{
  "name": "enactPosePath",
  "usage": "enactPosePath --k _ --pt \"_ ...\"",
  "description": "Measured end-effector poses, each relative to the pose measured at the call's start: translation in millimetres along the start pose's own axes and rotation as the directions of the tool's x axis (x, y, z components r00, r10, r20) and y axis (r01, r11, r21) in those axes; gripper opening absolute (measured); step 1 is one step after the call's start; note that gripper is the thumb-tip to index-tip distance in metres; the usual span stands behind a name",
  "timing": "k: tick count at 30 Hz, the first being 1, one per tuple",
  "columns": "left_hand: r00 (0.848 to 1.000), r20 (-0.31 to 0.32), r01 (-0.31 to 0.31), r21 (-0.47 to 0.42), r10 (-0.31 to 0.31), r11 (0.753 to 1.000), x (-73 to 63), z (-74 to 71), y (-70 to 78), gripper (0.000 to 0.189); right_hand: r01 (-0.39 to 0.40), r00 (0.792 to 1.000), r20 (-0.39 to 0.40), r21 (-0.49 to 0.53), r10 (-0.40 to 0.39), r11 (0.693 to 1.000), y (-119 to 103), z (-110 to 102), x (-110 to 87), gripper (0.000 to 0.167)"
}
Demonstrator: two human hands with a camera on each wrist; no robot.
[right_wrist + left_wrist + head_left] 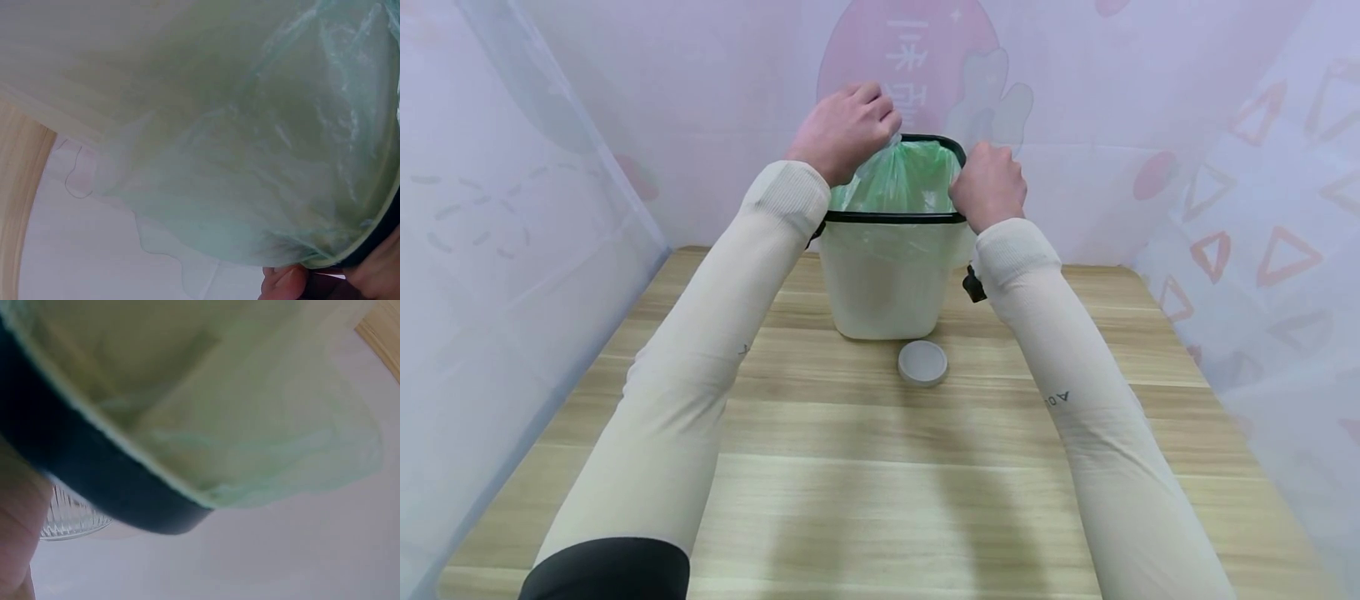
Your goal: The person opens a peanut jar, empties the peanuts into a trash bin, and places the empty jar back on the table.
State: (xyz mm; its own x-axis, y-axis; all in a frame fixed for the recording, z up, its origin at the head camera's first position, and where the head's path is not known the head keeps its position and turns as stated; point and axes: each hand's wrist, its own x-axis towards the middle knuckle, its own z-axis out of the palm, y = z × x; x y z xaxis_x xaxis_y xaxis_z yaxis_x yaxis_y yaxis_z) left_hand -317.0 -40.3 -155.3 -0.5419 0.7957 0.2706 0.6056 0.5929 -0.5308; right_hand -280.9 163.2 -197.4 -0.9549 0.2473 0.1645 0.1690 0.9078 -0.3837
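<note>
A white trash bin [883, 283] with a black rim [895, 218] and a thin green liner bag [910, 179] stands upright on the table. My left hand [850, 133] is raised over the bin's left side with fingers curled, gripping a clear ribbed jar [75, 515]. The left wrist view shows part of that jar beyond the rim; the rest is hidden. With my right hand [990, 185] I hold the rim's right side. In the right wrist view its fingers [289, 284] sit at the rim, beside the overhanging bag [206, 219].
A round whitish lid [922, 363] lies on the wooden table [865, 483] just in front of the bin. Printed fabric walls [715, 108] enclose the table at the back and sides.
</note>
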Motion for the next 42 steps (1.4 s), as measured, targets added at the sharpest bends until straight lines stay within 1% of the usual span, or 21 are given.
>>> enactPosePath --k 6,11,19,27,32,39,42 --pt "1.000 -0.019 -0.023 0.026 0.024 0.999 1.9 -2.5 0.0 0.050 0.004 1.000 -0.002 -0.002 -0.004 1.000 0 -1 -0.2 0.028" --pt "0.999 -0.018 -0.032 0.063 0.033 0.998 2.2 -0.4 -0.6 0.048 0.005 1.000 0.004 0.003 -0.005 1.000 0 -1 -0.2 0.027" --pt "0.999 -0.018 -0.035 0.058 0.036 0.998 2.8 4.6 -2.4 0.044 0.004 1.000 0.007 -0.004 -0.004 1.000 0 0 0.4 0.025" --pt "0.999 0.003 -0.047 0.113 0.047 0.993 3.5 5.4 0.2 0.041 -0.006 1.000 0.017 -0.013 0.006 1.000 0 0 1.7 0.026" --pt "0.999 0.012 -0.053 0.118 0.052 0.992 4.2 6.0 1.0 0.038 -0.004 1.000 0.014 -0.018 0.004 1.000 0 -1 2.0 0.026" --pt "0.997 0.042 -0.069 0.134 0.064 0.989 4.4 6.6 1.8 0.043 -0.006 1.000 0.008 -0.013 0.006 1.000 -1 -1 0.5 0.024" --pt "0.997 0.036 -0.069 0.132 0.065 0.989 4.0 7.7 2.2 0.043 -0.008 1.000 0.009 -0.007 0.008 1.000 -2 -1 -0.2 0.023"
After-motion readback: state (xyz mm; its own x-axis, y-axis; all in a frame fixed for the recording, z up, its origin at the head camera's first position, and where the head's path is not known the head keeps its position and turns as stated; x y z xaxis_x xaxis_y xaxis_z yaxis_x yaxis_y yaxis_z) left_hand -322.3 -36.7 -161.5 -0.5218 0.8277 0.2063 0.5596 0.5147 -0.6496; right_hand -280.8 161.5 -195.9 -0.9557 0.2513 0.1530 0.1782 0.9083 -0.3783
